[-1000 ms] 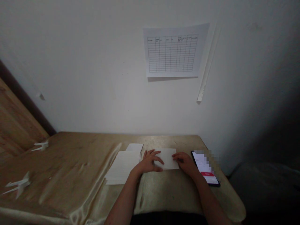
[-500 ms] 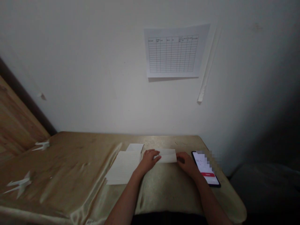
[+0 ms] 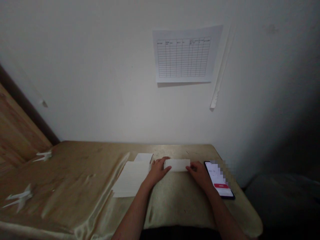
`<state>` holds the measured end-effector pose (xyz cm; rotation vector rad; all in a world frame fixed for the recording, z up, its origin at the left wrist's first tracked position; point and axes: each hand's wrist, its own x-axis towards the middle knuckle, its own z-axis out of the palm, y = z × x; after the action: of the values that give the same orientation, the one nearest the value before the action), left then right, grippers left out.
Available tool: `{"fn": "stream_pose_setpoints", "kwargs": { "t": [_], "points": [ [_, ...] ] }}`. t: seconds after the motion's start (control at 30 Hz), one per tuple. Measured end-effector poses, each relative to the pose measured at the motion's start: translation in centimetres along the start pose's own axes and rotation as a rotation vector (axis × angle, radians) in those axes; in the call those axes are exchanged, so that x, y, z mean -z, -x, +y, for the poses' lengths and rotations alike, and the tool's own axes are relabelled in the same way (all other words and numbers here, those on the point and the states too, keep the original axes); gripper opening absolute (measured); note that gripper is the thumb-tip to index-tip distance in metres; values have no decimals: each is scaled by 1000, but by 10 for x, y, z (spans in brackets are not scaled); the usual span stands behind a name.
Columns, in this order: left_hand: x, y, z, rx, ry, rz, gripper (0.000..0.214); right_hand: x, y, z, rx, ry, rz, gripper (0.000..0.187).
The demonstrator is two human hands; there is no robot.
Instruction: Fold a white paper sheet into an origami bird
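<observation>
A white sheet of paper point(image 3: 178, 165), folded into a narrow strip, lies between my hands near the back of the table. My left hand point(image 3: 159, 169) grips its left end, thumb on the front and fingers behind; small punched holes show along that end. At the right end, my right hand point(image 3: 198, 171) pinches the strip with its thumb in front and the other fingers curled behind. Just left of my left hand rests a stack of lined paper point(image 3: 132, 178).
A phone point(image 3: 220, 181) with a lit screen lies right of my right arm. Two folded white paper shapes, one farther back point(image 3: 45, 155) and one nearer point(image 3: 21, 197), sit on the left of the cloth-covered table point(image 3: 75, 176). A printed table sheet point(image 3: 185, 56) hangs on the wall.
The paper strip has turned so that its punched end shows at the left. My right thumb has come onto its front, and my left hand's grip has shifted slightly.
</observation>
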<state>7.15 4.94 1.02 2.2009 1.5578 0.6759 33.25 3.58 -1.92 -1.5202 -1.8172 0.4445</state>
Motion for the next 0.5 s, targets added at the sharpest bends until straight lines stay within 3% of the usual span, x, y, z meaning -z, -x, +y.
{"fn": "stream_pose_setpoints", "kwargs": {
  "t": [0.1,0.27,0.4,0.5],
  "points": [
    [-1,1,2,-5,-3,-6,70,-2,-1,0,6,81,48,29],
    [-2,0,3,-24,-35,16,72,-9,-3,0,12,181,109,23],
    [-1,-1,2,-28,-98,9,40,-13,-3,-3,13,218,127,17],
    [-1,-1,0,-16,-135,23,25,-15,-3,-6,15,187,133,30]
  ]
}}
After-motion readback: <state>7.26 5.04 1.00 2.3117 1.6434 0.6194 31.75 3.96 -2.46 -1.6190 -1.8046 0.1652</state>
